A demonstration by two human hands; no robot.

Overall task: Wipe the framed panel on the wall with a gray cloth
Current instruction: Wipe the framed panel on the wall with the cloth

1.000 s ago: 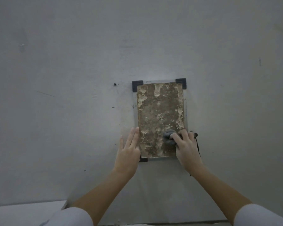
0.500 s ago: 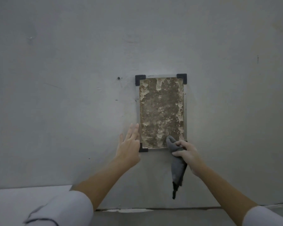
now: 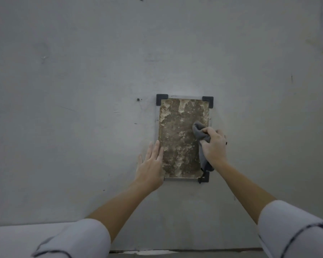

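A framed panel (image 3: pixel 177 131) with a mottled brown and cream face and dark corner brackets hangs on the grey wall. My right hand (image 3: pixel 213 146) is shut on a bunched gray cloth (image 3: pixel 200 132), pressing it against the panel's right side at mid height. A tail of the cloth hangs down toward the lower right bracket. My left hand (image 3: pixel 150 165) lies flat with fingers together against the panel's lower left edge, covering that corner.
The grey wall (image 3: pixel 82 90) fills the view, with a small screw (image 3: pixel 138 99) left of the panel and another near the top edge. A pale ledge (image 3: pixel 17 239) shows at the bottom left, and the floor line runs along the bottom.
My right hand has carried the cloth up from the panel's lower right corner to its mid right side. My left hand stays flat at the lower left edge.
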